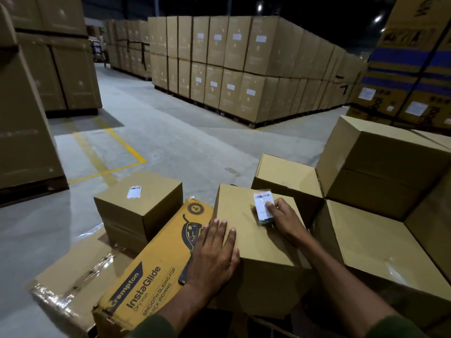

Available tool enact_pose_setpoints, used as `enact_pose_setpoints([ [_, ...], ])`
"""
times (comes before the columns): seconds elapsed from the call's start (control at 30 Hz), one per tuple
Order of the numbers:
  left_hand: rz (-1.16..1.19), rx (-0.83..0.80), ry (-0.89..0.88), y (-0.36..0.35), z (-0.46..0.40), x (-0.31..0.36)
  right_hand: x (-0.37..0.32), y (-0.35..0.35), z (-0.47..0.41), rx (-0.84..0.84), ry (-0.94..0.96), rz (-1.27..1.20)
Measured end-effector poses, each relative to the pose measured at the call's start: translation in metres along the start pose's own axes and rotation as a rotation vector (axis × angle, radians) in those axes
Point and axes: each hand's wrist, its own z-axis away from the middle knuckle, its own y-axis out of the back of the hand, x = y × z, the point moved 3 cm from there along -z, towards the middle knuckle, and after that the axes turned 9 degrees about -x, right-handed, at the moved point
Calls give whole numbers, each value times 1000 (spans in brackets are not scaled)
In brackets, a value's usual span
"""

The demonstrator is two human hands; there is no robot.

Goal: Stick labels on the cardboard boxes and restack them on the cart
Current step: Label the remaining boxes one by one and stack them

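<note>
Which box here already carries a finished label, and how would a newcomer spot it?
Start at the yellow printed InstaGlide carton lying low in the foreground. Just behind its left side stands a small plain brown box. Unlike its neighbours, a white label lies flat on its top, and no hand touches it.

Beyond my fingers (220, 230) the grey concrete floor (185, 132) spreads out, marked with yellow lines (127, 147). Flattened cardboard wrapped in plastic film (73, 286) lies on it left of my fingers, and pallets of stacked cartons (244, 67) stand far ahead.
</note>
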Motion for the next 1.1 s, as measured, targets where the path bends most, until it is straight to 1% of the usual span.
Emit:
enact_pose_setpoints([
  [0.13, -5, 4, -10, 1, 2, -1, -13, -16, -1, -61, 32, -14],
  [0.3, 1, -40, -5, 2, 3, -1, 2, -5, 35, -129, 53, 8],
  [0.47, 26, -84, 32, 2, 1, -2, 17, 20, 34, -32, 11, 19],
  [0.6, 26, -85, 19, 1, 0, -1, -3, 1, 12, 4, 5, -18],
  [0.77, 17, -95, 2, 1, 2, -3, -18, -23, 11, -75, 33, -22],
  [0.87, 8, -77, -10, 2, 2, -4, -9, -13, 33, -118, 61, 0],
  [0.93, 16, -64, -15, 2, 2, -3, 0, 0, 43, -125, 45, 9],
  [1.03, 22, -54, -9, 3, 1, -2, 8, 14, 36, -49, -3, 22],
  [1.1, 13, -49, -7, 3, -1, -2, 4, 11, 22, 0, -18, 30],
])
